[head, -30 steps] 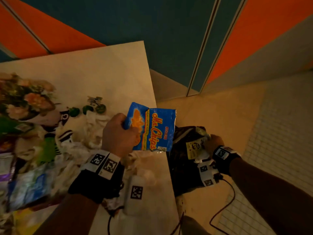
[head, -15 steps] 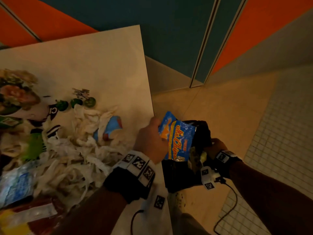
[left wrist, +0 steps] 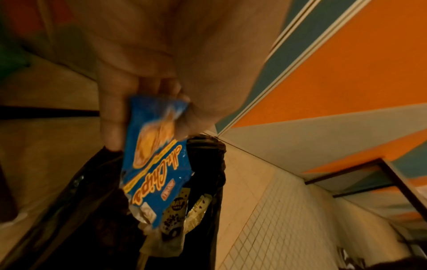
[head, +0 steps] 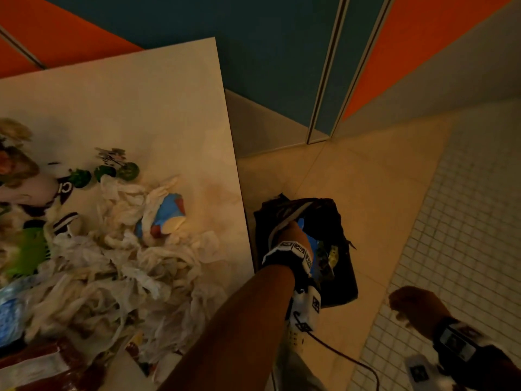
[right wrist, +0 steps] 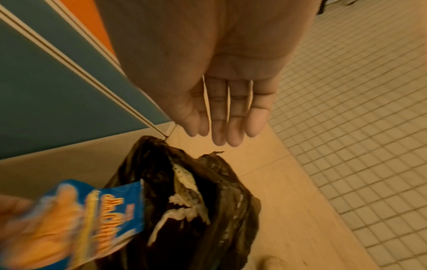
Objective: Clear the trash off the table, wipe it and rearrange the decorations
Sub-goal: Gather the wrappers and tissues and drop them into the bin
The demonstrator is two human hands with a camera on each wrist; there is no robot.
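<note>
Left hand (left wrist: 148, 76) clamped on blue chip packet (left wrist: 154, 164), thumb and fingers pinching its top edge; packet lowered into the mouth of the black trash bag (head: 335, 283) on the floor beside the desk (head: 158, 108). Right hand (right wrist: 221, 87) empty, fingers straight and together, held above the bag, not touching it. Heap of crumpled white tissue (head: 118, 272), wrappers and flower decoration (head: 14, 162) on the desk.

Looks like a canteen or public hall: orange-and-teal wall panels (head: 282, 52), small-tiled floor (head: 465, 221), pale table (head: 141, 103) littered with snack trash (head: 112, 263).
</note>
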